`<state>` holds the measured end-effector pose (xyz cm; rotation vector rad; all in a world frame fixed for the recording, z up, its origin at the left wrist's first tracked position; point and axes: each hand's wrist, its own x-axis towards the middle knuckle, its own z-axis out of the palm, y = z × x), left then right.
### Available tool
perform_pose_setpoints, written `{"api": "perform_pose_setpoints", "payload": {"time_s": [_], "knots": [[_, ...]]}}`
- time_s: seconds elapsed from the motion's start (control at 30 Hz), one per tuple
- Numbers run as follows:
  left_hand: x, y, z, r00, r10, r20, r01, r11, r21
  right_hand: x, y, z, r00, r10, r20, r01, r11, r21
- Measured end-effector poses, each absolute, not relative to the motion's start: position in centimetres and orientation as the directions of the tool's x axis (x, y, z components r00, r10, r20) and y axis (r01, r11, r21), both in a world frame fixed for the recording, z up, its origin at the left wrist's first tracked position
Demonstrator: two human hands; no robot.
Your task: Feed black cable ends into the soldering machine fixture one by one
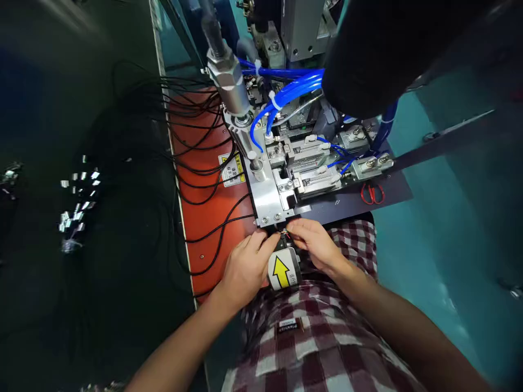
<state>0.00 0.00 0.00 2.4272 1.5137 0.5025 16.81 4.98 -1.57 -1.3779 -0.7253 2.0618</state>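
Silver metal block [265,198] just ahead, small part [283,233] between left hand [247,267] and right hand [314,242]

Both hands are closed in a pinch: thumb and fingers of each appear to grasp the same small part, which sits right at their tips. From the left hand it lies forward and to the right; from the right hand, to the left. Neither hand is clearly nearer, since the fingertips almost meet over it. A reddish bit shows at its right-hand end, but the part is too small and too covered by fingers for its long axis to be told.

What seems to matter most is how it stands to the silver metal block, whose near edge is just beyond the fingertips; whether the two touch cannot be told. Closer to the body than the fingertips, an arrow plate [283,275] points away from the wearer, toward the block. Black cables [212,234] run over the red surface [196,218] left of the left hand, while red handles [372,194] lie well beyond the right hand, to its right
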Motion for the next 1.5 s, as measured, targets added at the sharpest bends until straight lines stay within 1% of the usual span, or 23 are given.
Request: {"api": "perform_pose_setpoints", "payload": {"time_s": [0.07, 0.17, 0.23, 0.37, 0.43, 0.5, 0.57, 0.67, 0.7, 0.8, 0.9, 0.97, 1.0, 1.03, 1.07, 1.1, 1.17, 1.2, 1.27, 1.33, 1.4, 1.5], "knots": [[-0.1, 0.1, 0.0, 0.405, 0.898, 0.171, 0.822, -0.44, 0.363, 16.8, 4.8, -1.5, -0.262, 0.779, -0.57, -0.093, -0.608, -0.788], [-0.3, 0.1, 0.0, 0.406, 0.897, 0.173, 0.824, -0.441, 0.356, 16.8, 4.7, -1.4, -0.222, 0.83, -0.512, -0.06, -0.536, -0.842], [-0.3, 0.1, 0.0, 0.409, 0.897, 0.166, 0.821, -0.441, 0.361, 16.8, 4.6, -1.5, -0.23, 0.814, -0.533, -0.09, -0.564, -0.821], [-0.2, 0.0, 0.1, 0.401, 0.903, 0.155, 0.821, -0.429, 0.376, 16.6, 4.5, -1.7, -0.264, 0.744, -0.613, -0.226, -0.666, -0.711], [-0.2, 0.0, 0.1, 0.398, 0.904, 0.157, 0.822, -0.427, 0.376, 16.7, 4.6, -1.9, -0.317, 0.703, -0.637, -0.281, -0.711, -0.645], [-0.2, 0.0, 0.2, 0.393, 0.905, 0.162, 0.824, -0.425, 0.374, 17.0, 4.7, -2.2, -0.371, 0.665, -0.648, -0.29, -0.746, -0.6], [-0.2, 0.0, 0.2, 0.385, 0.908, 0.163, 0.824, -0.418, 0.382, 17.4, 4.7, -2.6, -0.347, 0.674, -0.653, -0.263, -0.738, -0.622], [-0.3, 0.0, 0.2, 0.382, 0.911, 0.156, 0.817, -0.412, 0.404, 17.8, 3.8, -3.1, -0.208, 0.742, -0.637, -0.231, -0.67, -0.706], [-0.3, 0.0, 0.2, 0.384, 0.911, 0.153, 0.815, -0.412, 0.408, 17.9, 3.4, -3.1, -0.182, 0.766, -0.616, -0.213, -0.643, -0.736], [-0.3, -0.1, 0.1, 0.375, 0.916, 0.145, 0.819, -0.401, 0.411, 17.6, 2.1, -2.4, -0.201, 0.831, -0.519, -0.087, -0.543, -0.835], [-0.3, -0.1, 0.1, 0.364, 0.921, 0.141, 0.828, -0.389, 0.404, 17.3, 1.8, -1.0, -0.147, 0.902, -0.406, 0.146, -0.387, -0.911], [-0.4, -0.1, 0.1, 0.371, 0.918, 0.141, 0.827, -0.396, 0.398, 17.3, 2.1, -0.3, -0.11, 0.954, -0.28, 0.338, -0.229, -0.913], [-0.4, -0.1, 0.0, 0.374, 0.916, 0.141, 0.826, -0.399, 0.399, 17.4, 2.3, -0.1, -0.111, 0.966, -0.234, 0.392, -0.174, -0.904], [-0.4, -0.1, 0.0, 0.376, 0.916, 0.142, 0.824, -0.4, 0.4, 17.6, 2.6, -0.2, -0.123, 0.967, -0.224, 0.394, -0.16, -0.905], [-0.4, -0.1, 0.0, 0.374, 0.916, 0.144, 0.823, -0.399, 0.403, 17.8, 2.9, -0.4, -0.145, 0.956, -0.254, 0.348, -0.191, -0.918], [-0.4, -0.2, 0.0, 0.371, 0.917, 0.147, 0.823, -0.398, 0.406, 17.9, 3.2, -0.8, -0.176, 0.933, -0.313, 0.264, -0.262, -0.928], [-0.4, -0.2, -0.1, 0.369, 0.917, 0.154, 0.82, -0.399, 0.411, 18.3, 3.7, -1.8, -0.252, 0.866, -0.433, 0.079, -0.427, -0.901], [-0.4, -0.2, -0.1, 0.368, 0.917, 0.154, 0.819, -0.398, 0.413, 18.4, 3.9, -2.4, -0.258, 0.849, -0.462, 0.021, -0.473, -0.881], [-0.4, -0.1, 0.0, 0.369, 0.918, 0.146, 0.82, -0.396, 0.414, 18.5, 3.9, -3.1, -0.251, 0.837, -0.486, -0.037, -0.51, -0.859], [-0.4, 0.0, 0.3, 0.374, 0.917, 0.14, 0.827, -0.398, 0.396, 18.3, 3.9, -3.3, -0.249, 0.846, -0.471, -0.052, -0.497, -0.866], [-0.3, 0.0, 0.7, 0.381, 0.91, 0.163, 0.846, -0.414, 0.335, 17.8, 3.8, -3.1, -0.251, 0.855, -0.455, -0.063, -0.483, -0.873], [0.1, -0.3, 1.2, 0.391, 0.905, 0.167, 0.893, -0.417, 0.17, 17.2, 3.9, -2.6, -0.251, 0.841, -0.479, -0.12, -0.518, -0.847]]}}
